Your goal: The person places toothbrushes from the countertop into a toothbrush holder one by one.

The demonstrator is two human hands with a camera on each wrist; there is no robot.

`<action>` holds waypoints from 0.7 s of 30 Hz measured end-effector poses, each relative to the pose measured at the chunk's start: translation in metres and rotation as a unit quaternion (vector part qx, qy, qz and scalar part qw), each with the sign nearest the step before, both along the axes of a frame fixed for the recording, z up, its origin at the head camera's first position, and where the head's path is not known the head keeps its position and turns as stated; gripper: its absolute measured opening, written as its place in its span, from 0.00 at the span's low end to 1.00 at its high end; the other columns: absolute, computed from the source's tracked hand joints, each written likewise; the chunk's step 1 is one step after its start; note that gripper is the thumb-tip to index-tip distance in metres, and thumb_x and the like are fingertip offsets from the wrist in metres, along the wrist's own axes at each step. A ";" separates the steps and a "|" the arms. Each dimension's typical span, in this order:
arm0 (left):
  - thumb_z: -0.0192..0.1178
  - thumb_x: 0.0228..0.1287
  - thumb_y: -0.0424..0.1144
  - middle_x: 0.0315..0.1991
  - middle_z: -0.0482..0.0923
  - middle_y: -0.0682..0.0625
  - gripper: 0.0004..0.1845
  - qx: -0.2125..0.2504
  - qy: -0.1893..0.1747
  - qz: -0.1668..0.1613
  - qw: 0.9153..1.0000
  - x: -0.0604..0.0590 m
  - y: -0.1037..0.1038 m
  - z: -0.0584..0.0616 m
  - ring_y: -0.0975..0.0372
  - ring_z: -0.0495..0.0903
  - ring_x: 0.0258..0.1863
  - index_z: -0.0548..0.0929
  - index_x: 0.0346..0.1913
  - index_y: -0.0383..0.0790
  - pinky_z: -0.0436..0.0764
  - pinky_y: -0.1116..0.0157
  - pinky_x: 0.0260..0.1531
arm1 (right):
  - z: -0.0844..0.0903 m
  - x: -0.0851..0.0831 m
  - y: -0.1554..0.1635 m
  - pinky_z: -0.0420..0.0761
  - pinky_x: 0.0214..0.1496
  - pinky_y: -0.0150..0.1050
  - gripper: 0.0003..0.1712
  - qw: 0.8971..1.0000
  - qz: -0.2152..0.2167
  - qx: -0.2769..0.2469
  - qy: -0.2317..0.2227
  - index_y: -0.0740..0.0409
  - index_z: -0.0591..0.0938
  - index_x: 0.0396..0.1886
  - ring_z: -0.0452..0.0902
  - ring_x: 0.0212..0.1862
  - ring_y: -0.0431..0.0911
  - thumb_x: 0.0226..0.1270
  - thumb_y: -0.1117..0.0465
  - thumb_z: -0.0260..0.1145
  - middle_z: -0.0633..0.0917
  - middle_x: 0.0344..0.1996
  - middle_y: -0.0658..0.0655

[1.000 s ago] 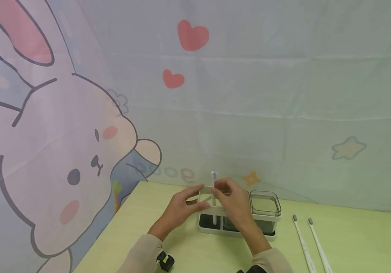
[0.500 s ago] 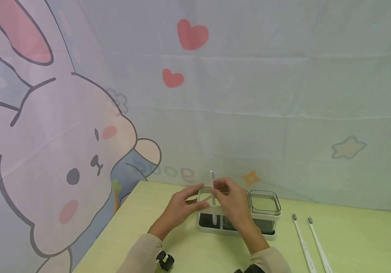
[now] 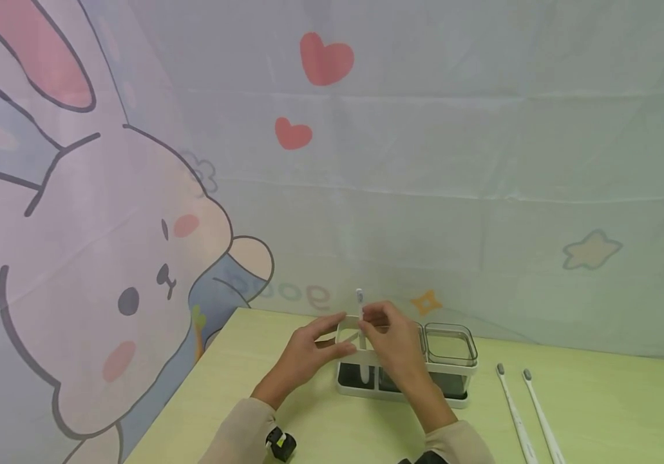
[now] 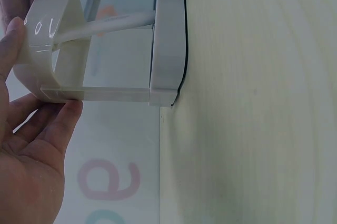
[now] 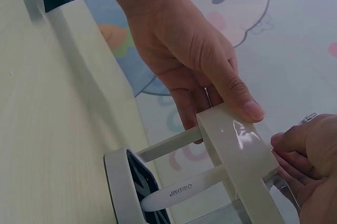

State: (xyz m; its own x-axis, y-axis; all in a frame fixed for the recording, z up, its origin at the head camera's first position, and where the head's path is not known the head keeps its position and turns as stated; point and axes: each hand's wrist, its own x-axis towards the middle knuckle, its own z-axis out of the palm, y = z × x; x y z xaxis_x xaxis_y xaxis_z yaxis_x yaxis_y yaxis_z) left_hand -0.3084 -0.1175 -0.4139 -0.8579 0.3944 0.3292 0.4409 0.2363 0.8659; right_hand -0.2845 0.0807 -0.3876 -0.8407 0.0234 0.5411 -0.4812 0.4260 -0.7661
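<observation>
White toothbrush upright in left compartment of holder on desk, pinched near head by right hand; left hand gripping holder's left end. Risk: tipping holder if pushed down crooked. Two toothbrushes lying well right

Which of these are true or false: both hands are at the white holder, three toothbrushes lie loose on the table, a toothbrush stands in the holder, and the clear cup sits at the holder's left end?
1. Both hands are at the white holder. True: the left hand steadies its left end and the right hand is over it.
2. Three toothbrushes lie loose on the table. False: two loose toothbrushes lie to the right.
3. A toothbrush stands in the holder. True: the right hand pinches it.
4. The clear cup sits at the left end. False: it is at the right end.
</observation>
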 end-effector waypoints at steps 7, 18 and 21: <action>0.72 0.72 0.40 0.76 0.71 0.41 0.36 -0.004 0.005 0.002 1.000 0.000 0.000 0.000 0.45 0.69 0.75 0.72 0.78 0.37 0.80 0.61 0.68 | 0.004 0.004 0.003 0.90 0.53 0.47 0.11 1.000 -0.002 -0.011 -0.012 0.64 0.86 0.50 0.87 0.46 0.51 0.70 0.70 0.75 0.90 0.41 0.56; 0.72 0.72 0.39 0.75 0.71 0.41 0.35 0.006 0.000 0.004 1.000 0.000 0.000 -0.002 0.45 0.70 0.75 0.73 0.78 0.38 0.80 0.62 0.67 | 0.025 0.020 0.021 0.90 0.55 0.41 0.13 0.999 0.023 -0.038 0.005 0.64 0.86 0.53 0.87 0.49 0.52 0.71 0.70 0.74 0.89 0.45 0.59; 0.73 0.71 0.39 0.75 0.71 0.41 0.35 0.007 0.000 0.005 1.000 0.001 0.000 -0.001 0.45 0.70 0.75 0.73 0.78 0.38 0.80 0.62 0.67 | 0.030 0.025 0.028 0.89 0.55 0.37 0.13 0.999 0.024 -0.035 0.010 0.63 0.86 0.53 0.87 0.49 0.51 0.72 0.69 0.74 0.89 0.45 0.58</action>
